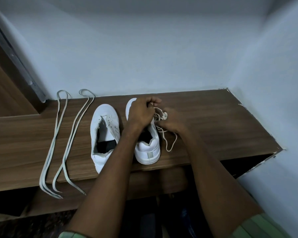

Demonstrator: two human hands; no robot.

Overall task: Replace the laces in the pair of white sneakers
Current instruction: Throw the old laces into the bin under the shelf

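The right sneaker (147,143) stands on the table (213,121) at the centre of the frame, heel toward the lower edge, toe toward the upper edge; its long axis runs almost straight up the frame. My left hand (141,112) lies over the tongue and eyelet area, fingers curled; it appears to hold the upper, though the contact is hidden under the hand. My right hand (169,123) sits just right of the shoe, level with the eyelets, and its grip pinches the old lace (169,145), which trails in loose loops to the lower right on the table. The lace therefore leaves the shoe sideways toward the right of the frame, across the shoe's long axis, and the right hand is the nearer one for pulling it. The left sneaker (104,134) stands parallel, just left, already unlaced. Two new laces (62,143) lie folded at the left, well apart from both hands.
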